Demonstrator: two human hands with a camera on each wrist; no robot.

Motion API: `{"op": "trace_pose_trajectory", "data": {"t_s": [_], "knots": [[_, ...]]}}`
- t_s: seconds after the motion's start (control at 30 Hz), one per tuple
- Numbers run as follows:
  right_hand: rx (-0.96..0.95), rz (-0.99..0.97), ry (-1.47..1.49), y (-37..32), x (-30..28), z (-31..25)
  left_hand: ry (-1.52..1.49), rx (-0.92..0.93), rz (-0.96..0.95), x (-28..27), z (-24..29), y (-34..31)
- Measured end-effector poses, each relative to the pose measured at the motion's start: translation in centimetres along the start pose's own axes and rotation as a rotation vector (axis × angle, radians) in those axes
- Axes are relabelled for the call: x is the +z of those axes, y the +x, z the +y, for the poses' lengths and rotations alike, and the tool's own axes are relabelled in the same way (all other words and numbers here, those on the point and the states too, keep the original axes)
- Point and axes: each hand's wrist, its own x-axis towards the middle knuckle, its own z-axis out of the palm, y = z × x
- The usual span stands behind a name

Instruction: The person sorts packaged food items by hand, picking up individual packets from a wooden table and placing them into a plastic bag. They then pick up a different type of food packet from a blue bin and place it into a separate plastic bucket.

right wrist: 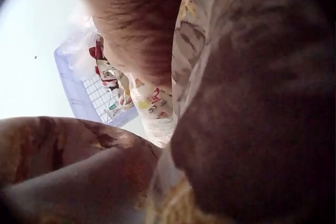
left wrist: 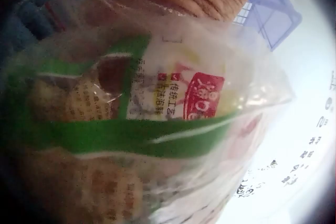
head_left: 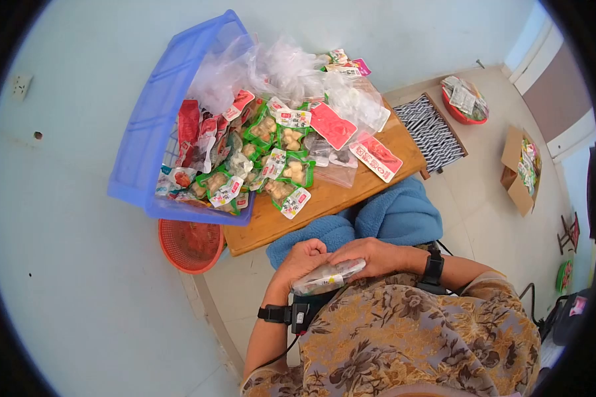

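Observation:
In the head view a clear plastic bag (head_left: pixel 326 278) lies in the lap, with both hands at its top edge. Green-edged food packets show through the bag (left wrist: pixel 173 134) in the left wrist view, one with a red label. My left hand (head_left: pixel 303 259) grips the bag's far edge with bent fingers. Over its right end, my right hand (head_left: pixel 369 257) holds the bag, fingers curled toward the left hand. Several green packets of pale round food (head_left: pixel 297 171) lie spilled on the wooden table (head_left: pixel 331 212) in front. The fingertips are hidden in both wrist views.
A blue plastic crate (head_left: pixel 159 126) lies tipped on its side at the table's left, with red packets and clear bags around its mouth. Below it stands a red basket (head_left: pixel 191 248). A cardboard box (head_left: pixel 522 172) and a red basin (head_left: pixel 465 102) are on the floor at right.

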Motion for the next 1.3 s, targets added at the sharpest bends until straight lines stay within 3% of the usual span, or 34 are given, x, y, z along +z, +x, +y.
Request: {"op": "trace_pose_trajectory", "data": {"t_s": [0.23, 0.3, 0.37, 0.43, 0.53, 0.57, 0.67, 0.73, 0.8, 0.9, 0.93, 1.03, 1.1, 1.17, 1.3], "knots": [[0.092, -0.02, 0.044, 0.7, -0.3, 0.9, 0.228, 0.028, 0.147, -1.8, -0.7, -0.4], [0.139, -0.01, 0.068, 0.9, -0.5, 0.9, -0.141, 0.069, 0.298, -3.1, -1.2, -1.3], [0.149, -0.004, 0.086, 0.9, -0.5, 0.9, -0.163, 0.162, 0.319, -3.4, -1.3, -2.9], [0.164, 0.012, 0.105, 0.8, -0.4, 1.0, -0.358, 0.486, 0.239, -3.0, -1.7, -4.2], [0.189, 0.048, 0.169, 0.8, -0.5, 1.5, -0.319, 0.548, 0.133, -1.3, -2.4, -5.4], [0.23, 0.051, 0.229, 0.7, -0.5, 1.6, -0.314, 0.544, 0.125, -0.8, -3.3, -5.7], [0.227, 0.125, 0.244, 0.4, 0.0, 2.9, -0.336, 0.257, 0.232, 0.9, -4.9, -5.5], [0.183, 0.191, 0.199, 0.3, 0.6, 4.1, -0.257, 0.278, 0.271, 2.4, -4.0, -5.2], [0.252, 0.263, 0.465, 0.5, 0.9, 4.6, -0.179, 0.302, 0.309, 2.9, -2.9, -5.2], [0.319, 0.301, 0.537, 1.3, 0.3, 4.1, -0.176, 0.26, 0.304, 3.0, -1.5, -5.0], [0.478, 0.216, 0.639, 1.6, -0.9, 2.3, -0.252, 0.272, 0.31, 3.0, -1.2, -4.9], [0.524, 0.292, 0.78, 2.3, -1.6, 0.7, -0.407, 0.264, 0.314, 3.3, 0.3, -4.9], [0.509, 0.346, 0.755, 2.5, -1.6, 0.6, -0.493, 0.248, 0.318, 3.4, 0.9, -4.6], [0.488, 0.401, 0.946, 2.5, -1.5, 0.9, -0.525, 0.241, 0.273, 3.1, 1.0, -4.2], [0.397, 0.343, 0.974, 1.5, -2.2, -0.8, -0.575, 0.219, 0.26, 3.0, 0.9, -3.4]]}}
